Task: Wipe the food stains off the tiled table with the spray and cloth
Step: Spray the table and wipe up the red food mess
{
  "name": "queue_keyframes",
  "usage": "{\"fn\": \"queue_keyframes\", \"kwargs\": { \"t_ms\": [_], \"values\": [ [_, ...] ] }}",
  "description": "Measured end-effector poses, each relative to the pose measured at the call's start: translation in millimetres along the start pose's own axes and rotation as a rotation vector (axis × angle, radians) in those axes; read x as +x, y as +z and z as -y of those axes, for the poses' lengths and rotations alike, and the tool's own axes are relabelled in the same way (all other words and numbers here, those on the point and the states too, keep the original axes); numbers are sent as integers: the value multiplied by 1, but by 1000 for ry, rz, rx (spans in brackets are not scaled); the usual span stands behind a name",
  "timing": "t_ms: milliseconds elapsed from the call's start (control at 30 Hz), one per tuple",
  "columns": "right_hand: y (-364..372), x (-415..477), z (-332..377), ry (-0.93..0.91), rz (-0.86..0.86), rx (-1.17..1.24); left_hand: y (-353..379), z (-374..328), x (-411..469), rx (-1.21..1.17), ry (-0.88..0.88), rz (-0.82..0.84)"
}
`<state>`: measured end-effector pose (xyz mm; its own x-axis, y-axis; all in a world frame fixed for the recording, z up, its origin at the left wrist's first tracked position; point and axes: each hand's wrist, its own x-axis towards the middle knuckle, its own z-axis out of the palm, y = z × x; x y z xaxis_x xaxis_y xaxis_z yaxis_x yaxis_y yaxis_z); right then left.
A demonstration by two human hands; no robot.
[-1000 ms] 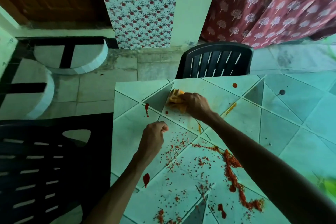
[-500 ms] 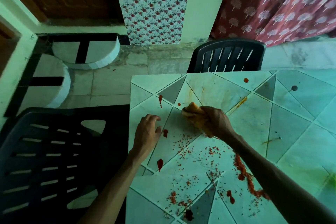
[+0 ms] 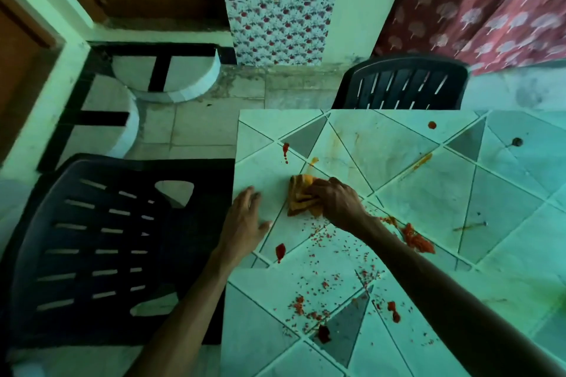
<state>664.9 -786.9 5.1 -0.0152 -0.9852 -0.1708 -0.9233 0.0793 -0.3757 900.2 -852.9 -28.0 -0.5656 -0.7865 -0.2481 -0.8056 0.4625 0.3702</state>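
Head view: the tiled table (image 3: 428,199) fills the right and lower part, pale tiles w/ grey triangles, its left edge near the middle of the picture. Behind it you see a light tiled floor, a dark chair (image 3: 404,86) pushed at the far edge, and curtains w/ a tree print at top right. A second dark chair (image 3: 92,242) stands just beside the table's left edge.

Your right hand (image 3: 337,202) is closed over the orange cloth (image 3: 301,199) and presses it flat on the table, near the left edge, approx. in the middle btw far and near side. The cloth is bunched, part of it hidden under the fingers.

Your left hand (image 3: 245,223) lies open on the table's left edge, palm down, fingers spread, holding nothing. It is near the cloth but not touching it.

Stains: red crumbs (image 3: 330,257) scattered on the near side of the cloth, a thick red smear (image 3: 418,240) just beside your right forearm, a red drop (image 3: 280,251) near your left wrist, a red drip (image 3: 285,150) beyond the cloth, a small red spot (image 3: 432,125) near the far edge, an orange streak (image 3: 419,164) to the right. The tiles beyond the cloth look smeared yellowish.

The spray I cannot find in this view.
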Motion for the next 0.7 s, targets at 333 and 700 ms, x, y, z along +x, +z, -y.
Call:
{"fn": "queue_keyframes", "kwargs": {
  "t_ms": [333,700],
  "values": [
    [-21,-57,-23,76,82,96,26,-22,-15,-255,-33,-164],
    [-3,15,6,58,-130,68,14,-11,-10,-479,-141,-385]
  ]
}}
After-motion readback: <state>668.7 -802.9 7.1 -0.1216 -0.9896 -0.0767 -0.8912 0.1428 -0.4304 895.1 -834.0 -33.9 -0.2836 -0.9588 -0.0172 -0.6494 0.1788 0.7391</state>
